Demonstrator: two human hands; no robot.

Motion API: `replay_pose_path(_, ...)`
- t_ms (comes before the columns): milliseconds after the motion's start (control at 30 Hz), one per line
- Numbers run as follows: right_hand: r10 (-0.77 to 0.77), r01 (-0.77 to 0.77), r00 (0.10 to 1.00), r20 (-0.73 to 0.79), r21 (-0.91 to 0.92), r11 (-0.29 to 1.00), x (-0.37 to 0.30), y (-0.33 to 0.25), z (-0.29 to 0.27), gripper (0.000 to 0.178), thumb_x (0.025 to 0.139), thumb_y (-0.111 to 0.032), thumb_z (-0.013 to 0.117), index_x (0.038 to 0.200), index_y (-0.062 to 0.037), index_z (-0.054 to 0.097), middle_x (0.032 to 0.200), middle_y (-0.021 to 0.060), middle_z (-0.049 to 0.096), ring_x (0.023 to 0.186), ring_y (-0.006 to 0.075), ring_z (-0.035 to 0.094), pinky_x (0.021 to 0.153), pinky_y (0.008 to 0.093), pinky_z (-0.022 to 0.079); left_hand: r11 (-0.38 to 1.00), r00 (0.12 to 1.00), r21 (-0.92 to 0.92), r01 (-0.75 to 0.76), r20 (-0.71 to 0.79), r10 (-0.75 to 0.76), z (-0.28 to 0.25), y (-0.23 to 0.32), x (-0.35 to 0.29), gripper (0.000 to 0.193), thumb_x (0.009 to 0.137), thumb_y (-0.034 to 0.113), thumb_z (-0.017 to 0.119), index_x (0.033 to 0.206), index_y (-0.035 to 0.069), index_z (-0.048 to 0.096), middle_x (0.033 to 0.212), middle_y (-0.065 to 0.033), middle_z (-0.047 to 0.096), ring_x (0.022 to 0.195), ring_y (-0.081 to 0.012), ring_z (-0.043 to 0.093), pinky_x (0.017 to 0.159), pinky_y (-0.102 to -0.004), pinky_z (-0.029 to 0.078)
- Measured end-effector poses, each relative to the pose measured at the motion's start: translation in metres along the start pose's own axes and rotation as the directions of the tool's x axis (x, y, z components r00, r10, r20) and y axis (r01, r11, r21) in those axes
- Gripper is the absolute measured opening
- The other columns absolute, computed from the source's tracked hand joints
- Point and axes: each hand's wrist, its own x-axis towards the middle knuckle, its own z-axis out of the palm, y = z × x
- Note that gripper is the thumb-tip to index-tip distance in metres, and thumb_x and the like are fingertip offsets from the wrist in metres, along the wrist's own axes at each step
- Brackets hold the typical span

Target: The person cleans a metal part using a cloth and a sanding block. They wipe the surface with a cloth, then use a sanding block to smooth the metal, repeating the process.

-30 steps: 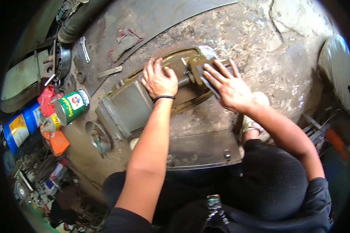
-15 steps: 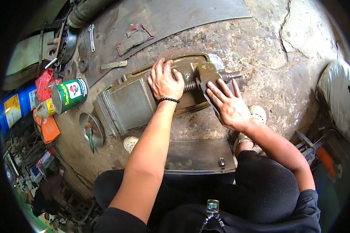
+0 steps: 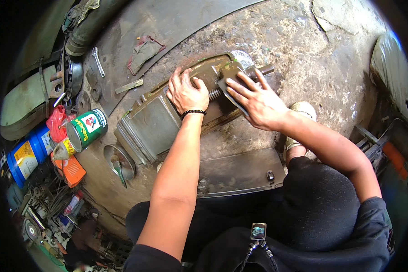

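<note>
A heavy brown-grey machine vise (image 3: 152, 124) lies at a slant on the floor in front of me, with a threaded screw (image 3: 214, 94) along its middle. My left hand (image 3: 188, 93) rests on the vise's flat jaw part, fingers spread and holding nothing. At the block on the screw's right end, my right hand (image 3: 260, 102) presses a dark sheet of sandpaper (image 3: 224, 87) against the metal with outstretched fingers. The palm and fingers hide much of the sheet. A bare shaft end (image 3: 268, 69) sticks out beyond the block.
Left of the vise stand a metal bowl (image 3: 130, 165) with a green-handled brush (image 3: 119, 172), a green can (image 3: 94, 129) and a blue bucket (image 3: 25, 156). Farther off lie a wrench (image 3: 98, 62), a flat metal bar (image 3: 129, 86) and a glove-like cloth (image 3: 143, 54). A metal lid-like panel (image 3: 240, 170) lies nearer me.
My right hand and the sandpaper have shifted slightly left and up over the block. The whole view has tilted a little; my left hand stays on the vise.
</note>
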Motion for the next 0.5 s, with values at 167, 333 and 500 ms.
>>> replay_pose_path(167,-0.046,0.045,0.997,-0.066,-0.025,0.999,-0.001,0.010,-0.001,0.059,0.094,-0.023,0.051,0.151,-0.0066,0.049,0.163,0.0079,0.038,0.155,0.0315,0.024,0.126,0.0614,0.010,1.000,1.000,0.010,-0.003,-0.005,0.003,0.001,-0.001,0.000,0.033,0.087,0.022,0.061,0.118,0.016,0.069,0.138,-0.0073,0.058,0.136,-0.0290,0.049,0.113,-0.0499,0.035)
replay_pose_path(333,0.020,-0.020,0.999,-0.028,-0.010,1.000,-0.004,0.020,0.002,0.063,0.095,-0.028,0.054,0.153,-0.0064,0.045,0.165,0.0081,0.034,0.155,0.0319,0.024,0.126,0.0610,0.011,1.000,1.000,0.011,-0.005,0.004,0.004,0.001,-0.002,0.001,0.034,0.087,0.022,0.061,0.118,0.015,0.069,0.139,-0.0095,0.058,0.136,-0.0303,0.048,0.113,-0.0504,0.035)
replay_pose_path(500,-0.049,0.041,0.982,-0.182,-0.050,0.998,-0.011,0.020,0.005,0.066,0.092,-0.031,0.058,0.152,-0.0062,0.046,0.164,0.0088,0.035,0.155,0.0332,0.023,0.125,0.0619,0.009,1.000,1.000,0.014,0.001,0.005,-0.001,0.002,-0.001,0.000,0.035,0.086,0.022,0.060,0.119,0.015,0.069,0.140,-0.0098,0.057,0.136,-0.0308,0.048,0.113,-0.0495,0.035)
